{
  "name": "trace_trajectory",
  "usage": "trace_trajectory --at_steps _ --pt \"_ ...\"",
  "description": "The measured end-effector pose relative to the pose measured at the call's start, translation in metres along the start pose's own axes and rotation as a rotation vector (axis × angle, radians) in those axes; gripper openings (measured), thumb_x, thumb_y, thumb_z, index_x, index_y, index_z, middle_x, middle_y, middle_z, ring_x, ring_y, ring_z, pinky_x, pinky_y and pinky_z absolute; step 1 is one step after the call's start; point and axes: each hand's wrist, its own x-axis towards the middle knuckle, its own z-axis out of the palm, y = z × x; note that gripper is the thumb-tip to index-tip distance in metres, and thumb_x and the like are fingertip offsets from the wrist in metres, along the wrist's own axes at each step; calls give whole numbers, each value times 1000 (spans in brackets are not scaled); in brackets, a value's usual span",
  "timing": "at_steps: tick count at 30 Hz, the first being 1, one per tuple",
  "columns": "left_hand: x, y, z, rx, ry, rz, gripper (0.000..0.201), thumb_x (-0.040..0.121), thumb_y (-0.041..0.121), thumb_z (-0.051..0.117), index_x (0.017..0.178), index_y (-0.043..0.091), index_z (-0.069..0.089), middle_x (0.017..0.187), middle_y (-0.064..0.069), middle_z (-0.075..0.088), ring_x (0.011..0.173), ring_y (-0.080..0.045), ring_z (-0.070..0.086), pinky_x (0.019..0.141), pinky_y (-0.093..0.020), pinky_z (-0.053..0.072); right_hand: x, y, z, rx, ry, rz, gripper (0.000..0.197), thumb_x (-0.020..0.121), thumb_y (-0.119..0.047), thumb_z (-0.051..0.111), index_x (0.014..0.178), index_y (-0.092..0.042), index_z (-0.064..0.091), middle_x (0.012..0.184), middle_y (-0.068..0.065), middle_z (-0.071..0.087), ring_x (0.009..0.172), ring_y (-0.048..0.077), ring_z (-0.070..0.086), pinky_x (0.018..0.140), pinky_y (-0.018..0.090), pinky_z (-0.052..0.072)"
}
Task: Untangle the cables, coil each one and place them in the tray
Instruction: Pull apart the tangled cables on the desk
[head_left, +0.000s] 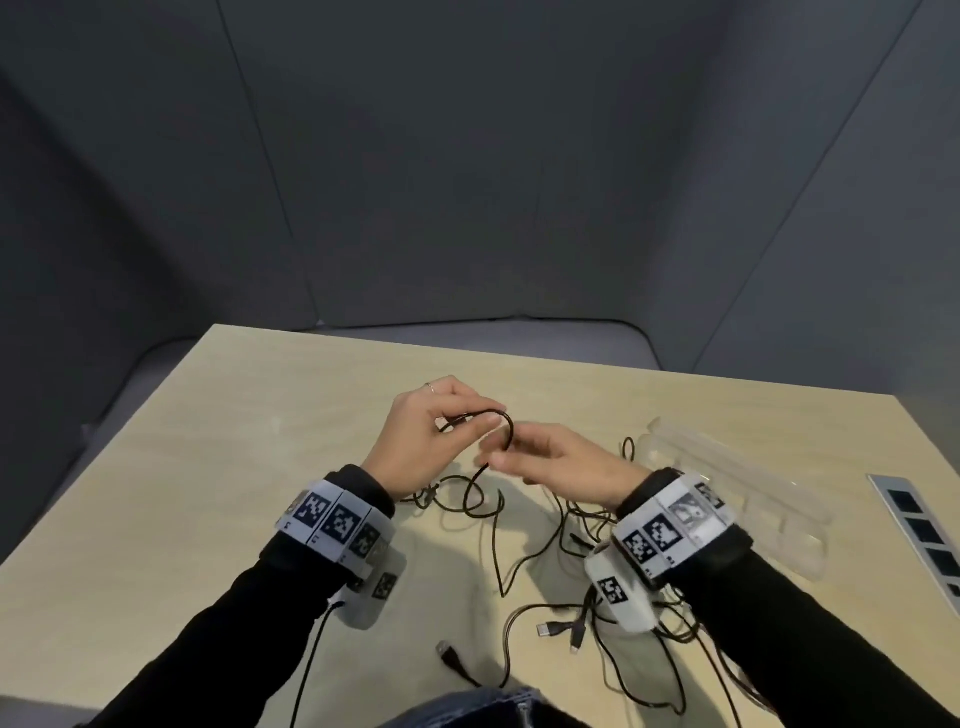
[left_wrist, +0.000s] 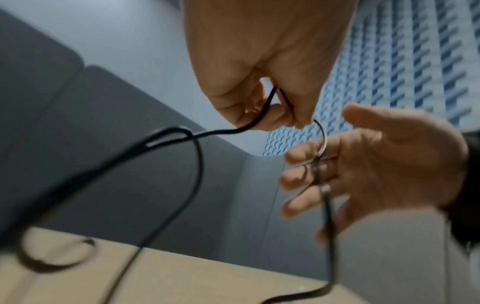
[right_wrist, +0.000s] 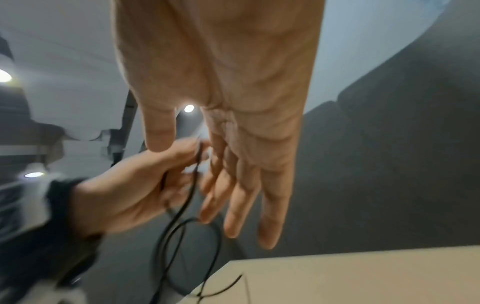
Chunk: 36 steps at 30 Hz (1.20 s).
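Note:
My left hand (head_left: 480, 420) is raised above the table and pinches a small loop of a thin black cable (head_left: 510, 430) between thumb and fingers; the left wrist view shows the pinch (left_wrist: 279, 111). The cable (left_wrist: 197, 164) hangs from there in a loose loop to the table. My right hand (head_left: 501, 458) is beside it with fingers straight (right_wrist: 241, 201) and grips nothing; the cable runs across its fingers (left_wrist: 306, 176). A tangle of black cables (head_left: 582, 519) lies under and behind my right wrist. The clear plastic tray (head_left: 779, 501) lies to the right with nothing visible in it.
The light wooden table (head_left: 208, 467) is ringed by grey padded walls. Loose USB plugs (head_left: 561, 629) and another plug (head_left: 449, 652) lie near the front edge. A grey strip with dark squares (head_left: 919, 535) is set into the table at far right.

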Motion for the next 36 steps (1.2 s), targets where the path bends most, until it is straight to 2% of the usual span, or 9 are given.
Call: trace_trajectory --at_steps 2,5,11,17,21,26,32,34,36 --pt "2 1 8 -17 20 3 9 79 20 74 88 22 77 79 10 65 75 -10 61 70 -18 48 -1 4 15 75 -23 8 19 97 -16 47 85 -10 60 79 12 69 79 24 64 78 29 49" --pt "1 -9 13 -29 57 -57 4 79 20 74 83 20 76 79 10 66 69 -2 57 66 -13 42 -11 4 12 269 96 67 32 101 -18 34 72 -14 47 51 -4 51 57 21 58 59 30 44" --pt "-22 -52 17 254 -300 -22 27 95 38 39 90 18 57 77 6 57 73 -9 52 71 -20 42 -41 -5 -45 484 603 -50 30 99 -20 33 72 -21 44 54 -9 37 48 11 37 47 24 36" --pt "-45 -109 1 390 -326 -311 20 89 42 31 78 34 45 72 9 57 68 -10 53 68 -29 40 -88 -7 -114 814 1009 -279 33 100 -30 27 72 -25 43 75 -7 61 69 12 60 59 27 55" --pt "-54 -117 -1 408 -394 -390 23 88 47 34 90 37 55 85 12 65 80 -5 59 77 -32 48 -97 -2 -117 644 938 -140 32 100 -25 28 73 -25 46 77 -4 62 66 13 60 55 29 50" --pt "-32 -79 13 282 -322 -249 23 96 38 43 111 31 59 94 14 67 85 -3 62 82 -29 50 -71 11 -74 267 607 116 28 98 -21 37 77 -20 55 59 -2 44 46 10 32 44 16 21" --pt "-9 -34 28 242 -198 -9 54 89 48 53 136 25 39 130 13 42 115 4 42 96 -15 35 -47 6 -30 196 349 114 28 101 -18 36 86 -8 57 54 -2 37 36 1 27 34 10 21" --pt "-8 -28 34 230 -264 -10 51 92 43 52 136 23 39 133 12 44 120 2 42 102 -19 35 -40 3 -20 216 337 65 28 101 -17 36 82 -9 56 52 -4 35 37 2 25 35 10 21" --pt "-12 -29 38 170 -363 -54 36 95 42 42 122 22 54 116 8 61 108 -5 55 99 -34 43 -36 -2 -16 240 383 9 28 101 -16 37 81 -9 55 50 -6 34 37 2 23 36 10 21"
